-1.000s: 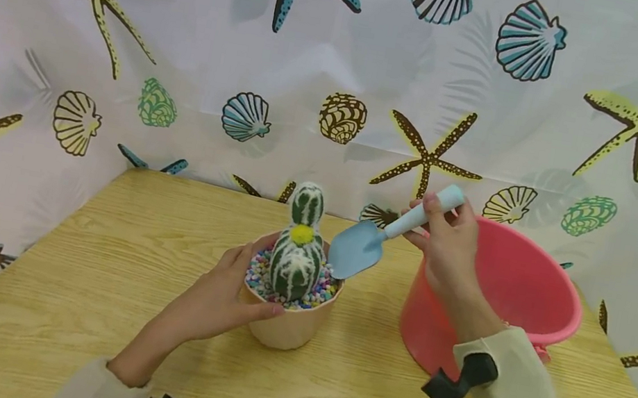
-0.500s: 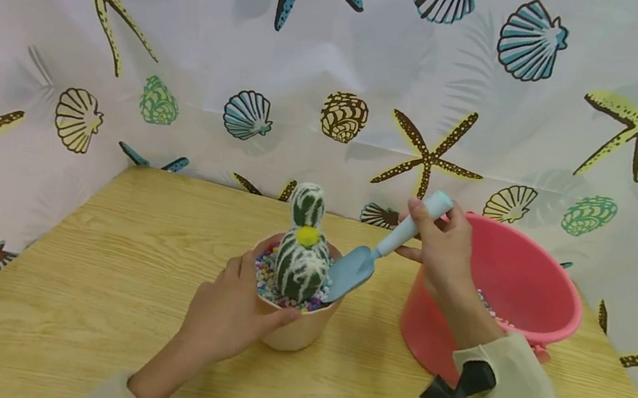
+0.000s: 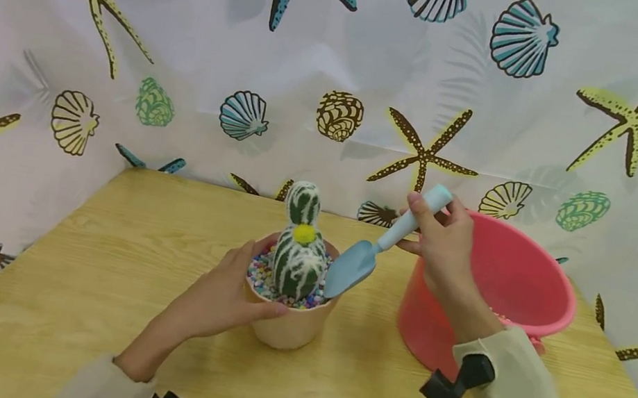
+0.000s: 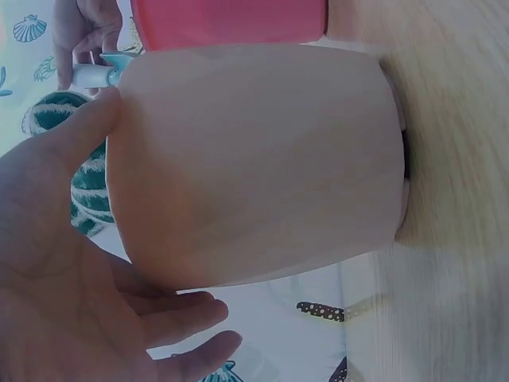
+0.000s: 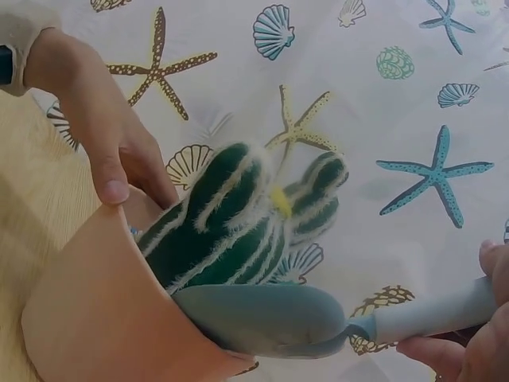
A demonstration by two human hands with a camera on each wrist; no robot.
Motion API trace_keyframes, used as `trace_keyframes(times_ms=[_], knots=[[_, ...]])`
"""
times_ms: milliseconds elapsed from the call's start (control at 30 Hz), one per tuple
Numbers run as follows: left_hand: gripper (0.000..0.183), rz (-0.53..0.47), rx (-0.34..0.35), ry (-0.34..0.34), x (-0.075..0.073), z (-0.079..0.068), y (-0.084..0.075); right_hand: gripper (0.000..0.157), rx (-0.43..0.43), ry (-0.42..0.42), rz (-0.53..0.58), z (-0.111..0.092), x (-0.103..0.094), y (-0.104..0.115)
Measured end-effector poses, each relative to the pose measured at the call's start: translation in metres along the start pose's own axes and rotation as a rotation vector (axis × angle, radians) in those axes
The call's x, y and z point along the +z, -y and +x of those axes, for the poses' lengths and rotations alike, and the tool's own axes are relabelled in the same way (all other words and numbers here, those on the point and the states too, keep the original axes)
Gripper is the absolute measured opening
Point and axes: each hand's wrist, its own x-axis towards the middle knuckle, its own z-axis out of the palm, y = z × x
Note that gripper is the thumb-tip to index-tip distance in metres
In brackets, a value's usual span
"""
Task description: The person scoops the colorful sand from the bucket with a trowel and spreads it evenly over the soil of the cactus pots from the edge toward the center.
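Note:
A plush-looking striped cactus (image 3: 297, 269) with a yellow flower stands in a peach flower pot (image 3: 287, 331) filled with colourful pebbles (image 3: 259, 277). My left hand (image 3: 220, 295) holds the pot at its left side, thumb along the front of the rim and fingers round the side. In my right hand (image 3: 447, 245) is a light blue trowel (image 3: 351, 269), gripped by its handle. Its blade slants down over the pot's right rim, with the tip beside the cactus. The right wrist view shows the blade (image 5: 262, 318) at the rim, next to the cactus (image 5: 223, 239).
A pink bucket (image 3: 418, 328) stands to the right, partly behind my right forearm, with a few pebbles visible inside. Pot and bucket rest on a wooden table (image 3: 109, 277). A white curtain (image 3: 204, 53) with starfish and shells hangs behind.
The trowel has steepened and its blade has come down inside the pot's right rim, then lifted slightly. My left hand and the pot have shifted right, then back left.

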Motion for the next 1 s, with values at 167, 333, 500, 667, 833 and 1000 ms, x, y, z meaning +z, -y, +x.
trace_keyframes(times_ms=[167, 333, 500, 667, 833, 1000], knots=[[0.104, 0.090, -0.005, -0.074, 0.004, 0.004, -0.005, 0.019, -0.023, -0.012, -0.006, 0.003, 0.001, 0.001], [0.106, 0.122, -0.019, -0.115, 0.010, 0.005, -0.005, 0.028, -0.005, -0.016, -0.057, 0.001, 0.005, -0.004], [0.112, 0.131, -0.035, -0.111, 0.009, 0.003, -0.002, 0.028, 0.023, -0.036, -0.042, -0.002, 0.007, -0.007], [0.115, 0.059, -0.034, -0.039, 0.004, 0.001, 0.002, 0.020, 0.034, -0.043, 0.024, -0.002, 0.002, -0.007], [0.117, -0.023, -0.004, 0.022, -0.002, 0.001, 0.007, 0.018, 0.035, -0.061, 0.080, -0.001, -0.006, 0.001], [0.117, -0.019, 0.014, 0.037, -0.003, 0.005, 0.007, 0.025, 0.009, -0.091, 0.098, 0.001, -0.021, 0.013]])
